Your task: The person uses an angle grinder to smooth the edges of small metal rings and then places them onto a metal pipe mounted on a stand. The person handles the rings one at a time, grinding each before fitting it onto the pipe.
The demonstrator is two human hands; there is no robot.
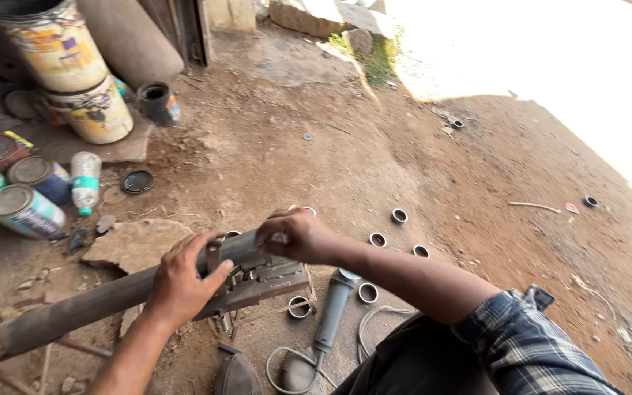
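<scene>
We grip the steel pipe, running from eight to two o'clock, left hand clamped mid-length, right hand closed on its end.

1 head-worn camera looks steeply down and forward, close over the dirt ground at arm's reach.

Left hand curled in a closed grip, forearm bare, reaching from lower left. Right hand closed likewise, arm bent across, plaid sleeve pushed up near the elbow.
</scene>
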